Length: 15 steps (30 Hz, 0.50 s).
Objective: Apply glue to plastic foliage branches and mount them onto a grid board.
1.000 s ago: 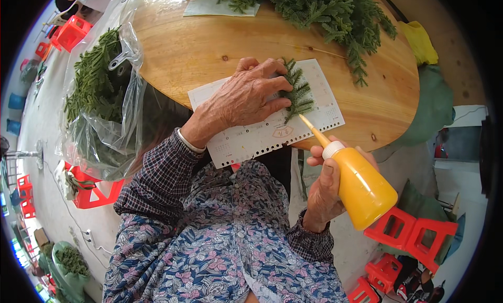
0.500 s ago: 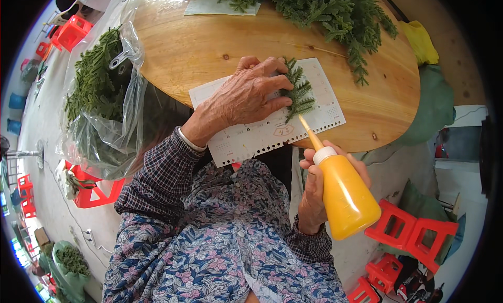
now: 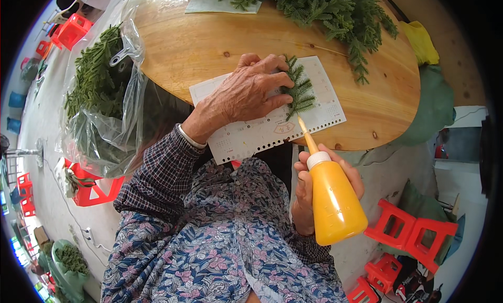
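Note:
My left hand [image 3: 251, 91] is closed on the left side of a small green fir sprig [image 3: 301, 88], pressing it against a white calendar sheet [image 3: 257, 138] with punched holes along its near edge. In my right hand [image 3: 305, 188] is a squeeze bottle [image 3: 338, 203] of yellow liquid, with a white collar and a long tapered nozzle. The bottle is tilted, its body toward me at the right. The nozzle tip is at the near end of the sprig, by its stem. Whether any liquid is coming out is too small to see.
A round wooden table [image 3: 194, 46] carries a heap of fir branches [image 3: 335, 15] at its far side and a pale paper [image 3: 222, 3]. A clear plastic bag [image 3: 110, 140] of greenery stands at the left on a red stool [image 3: 99, 192]. More red stools [image 3: 411, 232] are at the right.
My right hand has shifted a little left, and the bottle has swung to a more upright angle in the picture. The nozzle tip remains near the sprig's stem. My left hand has barely moved.

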Motion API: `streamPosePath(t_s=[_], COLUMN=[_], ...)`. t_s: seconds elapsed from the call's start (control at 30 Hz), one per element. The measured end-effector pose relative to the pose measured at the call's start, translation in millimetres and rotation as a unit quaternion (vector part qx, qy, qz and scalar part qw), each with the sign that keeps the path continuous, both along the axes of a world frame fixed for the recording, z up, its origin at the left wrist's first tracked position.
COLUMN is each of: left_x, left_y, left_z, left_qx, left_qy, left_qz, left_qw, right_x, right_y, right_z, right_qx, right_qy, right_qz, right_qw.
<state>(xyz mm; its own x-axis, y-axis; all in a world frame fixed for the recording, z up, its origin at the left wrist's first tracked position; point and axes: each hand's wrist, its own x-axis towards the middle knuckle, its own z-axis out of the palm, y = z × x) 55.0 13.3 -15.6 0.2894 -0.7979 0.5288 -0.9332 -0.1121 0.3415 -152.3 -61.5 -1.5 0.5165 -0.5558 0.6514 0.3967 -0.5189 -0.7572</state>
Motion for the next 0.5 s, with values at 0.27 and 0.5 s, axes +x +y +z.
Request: streamPosePath(t_s=[0.27,0.5], left_x=[1.3,1.8], left_y=[0.6,1.9], left_z=[-0.9,1.5], left_qx=[-0.001,-0.001], left_qy=[0.003,0.003], left_qz=[-0.003,-0.002], left_qw=[1.0,1.0], right_x=[-3.1,-5.4], right_y=[3.6,3.4], right_z=[2.5,1.6], right_qx=[-0.008,-0.021], right_qy=[0.008,0.013], right_qz=[0.009,0.01], right_qw=[1.0,1.0])
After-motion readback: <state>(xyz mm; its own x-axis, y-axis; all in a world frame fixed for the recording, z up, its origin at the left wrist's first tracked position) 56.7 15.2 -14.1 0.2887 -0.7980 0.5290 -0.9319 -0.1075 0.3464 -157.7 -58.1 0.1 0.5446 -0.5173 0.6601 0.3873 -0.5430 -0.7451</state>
